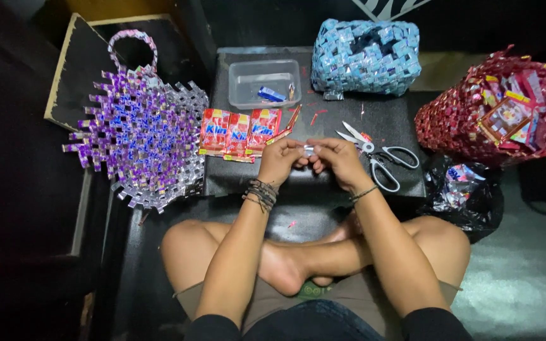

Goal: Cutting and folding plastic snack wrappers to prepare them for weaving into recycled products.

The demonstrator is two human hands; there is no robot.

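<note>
Your left hand (280, 159) and right hand (339, 159) meet over the near edge of the dark board (323, 180), both pinching a small silvery strip (309, 149) between fingertips. Scissors (374, 155) lie just beside your right hand; red sachets (238, 132) lie just beside your left. Open board remains toward the clear tub (263, 82). A purple woven mat (140, 126) lies left, a blue woven basket (364, 57) beyond, a red woven basket (494, 117) right.

Both hands (311, 158) pinched together
</note>
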